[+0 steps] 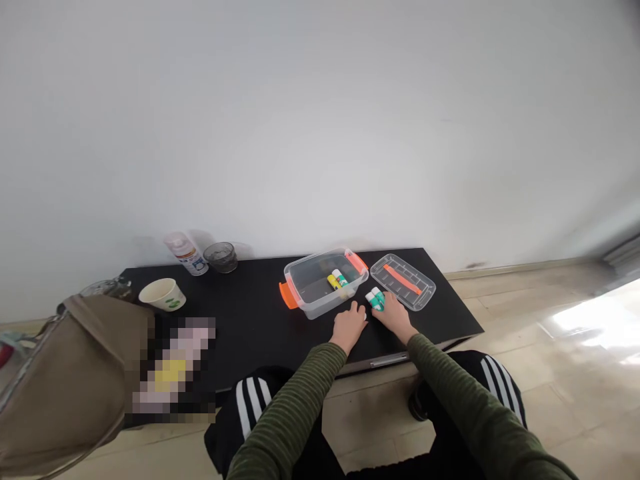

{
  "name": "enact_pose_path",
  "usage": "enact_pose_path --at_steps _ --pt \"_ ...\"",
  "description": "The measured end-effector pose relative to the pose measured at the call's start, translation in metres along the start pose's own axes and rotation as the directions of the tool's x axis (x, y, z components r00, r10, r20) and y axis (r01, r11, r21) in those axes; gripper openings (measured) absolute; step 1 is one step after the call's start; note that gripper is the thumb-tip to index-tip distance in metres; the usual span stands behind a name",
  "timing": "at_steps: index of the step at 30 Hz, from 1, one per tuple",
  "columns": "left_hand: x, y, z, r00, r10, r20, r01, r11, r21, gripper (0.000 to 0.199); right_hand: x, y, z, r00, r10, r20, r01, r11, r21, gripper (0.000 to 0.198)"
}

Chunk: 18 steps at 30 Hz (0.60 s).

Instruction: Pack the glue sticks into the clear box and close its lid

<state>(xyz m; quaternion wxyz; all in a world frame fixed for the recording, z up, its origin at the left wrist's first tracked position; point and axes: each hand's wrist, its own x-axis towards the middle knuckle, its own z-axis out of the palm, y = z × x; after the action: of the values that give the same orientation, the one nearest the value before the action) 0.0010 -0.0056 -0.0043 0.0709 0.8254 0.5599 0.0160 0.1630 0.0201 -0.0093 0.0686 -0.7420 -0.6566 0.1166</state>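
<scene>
Tabletop (pixel 250 313) edge near; fingers (pixel 391 305) seemingly hold 2 tubes (pixel 375 299)

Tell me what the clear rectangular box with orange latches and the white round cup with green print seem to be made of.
The clear rectangular box with orange latches looks like glossy plastic: see-through walls and rounded corners suggest it. The white round cup with green print is probably paper, judging by its matte-looking, printed wall, though plastic is possible.

Two white-and-green tubes (pixel 375 299) lie parallel near the open box (pixel 323 307).
</scene>
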Motion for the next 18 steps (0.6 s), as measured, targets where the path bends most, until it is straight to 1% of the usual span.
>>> enact_pose_path --at_steps 3,6,8,10,11,12,14,15,16,17,18 --pt "0.003 0.000 0.009 0.999 -0.022 -0.029 0.021 1.000 -0.003 0.034 0.012 -0.004 0.002 0.994 -0.090 -0.068 0.087 0.995 -0.048 0.041" --pt "0.003 0.003 0.014 0.994 -0.080 -0.070 0.079 0.997 -0.008 0.043 0.016 -0.003 -0.001 0.966 -0.182 -0.182 0.164 0.980 -0.109 0.033" --pt "0.002 0.007 0.013 0.989 -0.115 -0.097 0.114 0.993 -0.017 0.054 0.014 -0.006 -0.011 0.918 -0.238 -0.317 0.221 0.971 -0.089 0.028" --pt "0.000 0.012 0.008 0.983 -0.145 -0.114 0.142 0.989 -0.033 0.062 0.011 -0.017 -0.029 0.843 -0.299 -0.447 0.316 0.948 -0.039 0.026" --pt "-0.001 0.014 0.004 0.981 -0.157 -0.115 0.153 0.987 -0.043 0.064 0.010 -0.027 -0.039 0.805 -0.343 -0.484 0.379 0.925 -0.025 0.026" --pt "-0.002 0.016 0.000 0.980 -0.165 -0.111 0.160 0.986 -0.055 0.064 0.009 -0.039 -0.051 0.776 -0.393 -0.494 0.439 0.898 -0.024 0.026" --pt "-0.007 0.020 -0.009 0.981 -0.164 -0.098 0.157 0.984 -0.080 0.063 0.012 -0.070 -0.071 0.746 -0.529 -0.404 0.552 0.831 -0.069 0.027" --pt "-0.009 0.021 -0.013 0.983 -0.157 -0.091 0.149 0.985 -0.092 0.062 0.016 -0.088 -0.079 0.747 -0.581 -0.324 0.582 0.806 -0.103 0.027" --pt "-0.012 0.022 -0.017 0.986 -0.145 -0.085 0.136 0.985 -0.103 0.062 0.022 -0.106 -0.085 0.761 -0.609 -0.226 0.594 0.793 -0.136 0.027" --pt "-0.016 0.021 -0.020 0.988 -0.134 -0.078 0.125 0.986 -0.114 0.061 0.029 -0.123 -0.089 0.792 -0.603 -0.099 0.584 0.794 -0.165 0.028" --pt "-0.019 0.021 -0.022 0.990 -0.119 -0.072 0.110 0.986 -0.124 0.060 0.036 -0.139 -0.090 0.835 -0.549 0.040 0.545 0.815 -0.196 0.030"
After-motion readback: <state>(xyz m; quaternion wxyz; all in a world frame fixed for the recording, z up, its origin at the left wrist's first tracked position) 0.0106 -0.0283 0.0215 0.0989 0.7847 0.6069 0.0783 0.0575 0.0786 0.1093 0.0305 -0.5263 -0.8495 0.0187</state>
